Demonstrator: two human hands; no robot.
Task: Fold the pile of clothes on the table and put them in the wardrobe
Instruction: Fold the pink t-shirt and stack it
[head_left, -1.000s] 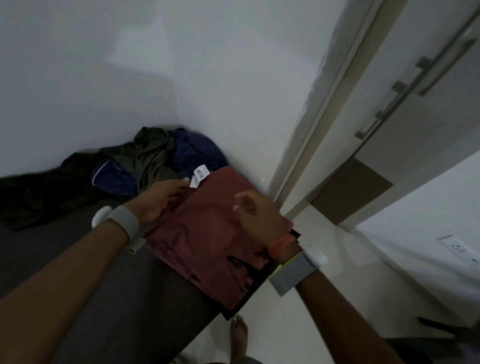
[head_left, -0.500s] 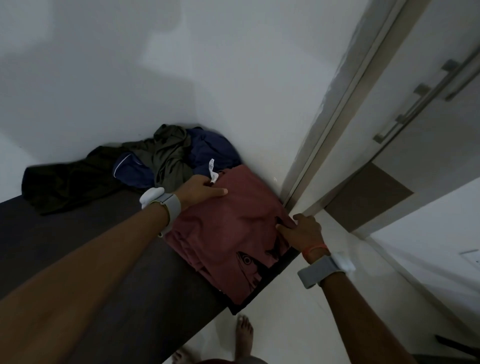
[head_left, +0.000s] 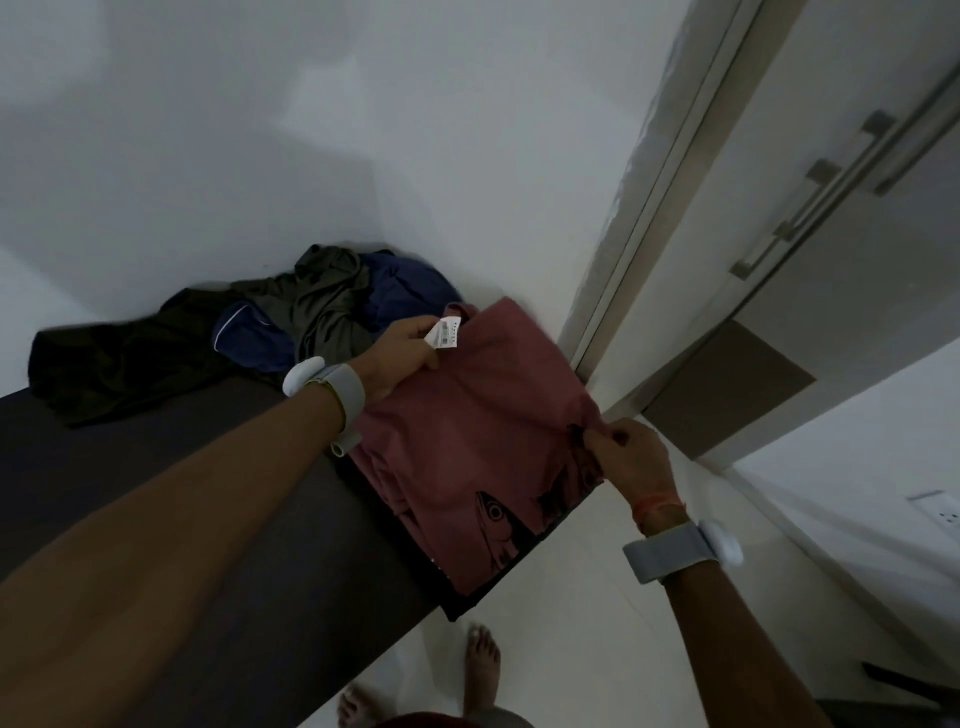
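On the table, left hand and right hand pinch creased maroon shirt.

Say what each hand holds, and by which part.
Both hold the maroon shirt: left hand grips its far edge by the white label, right hand pinches its right edge.
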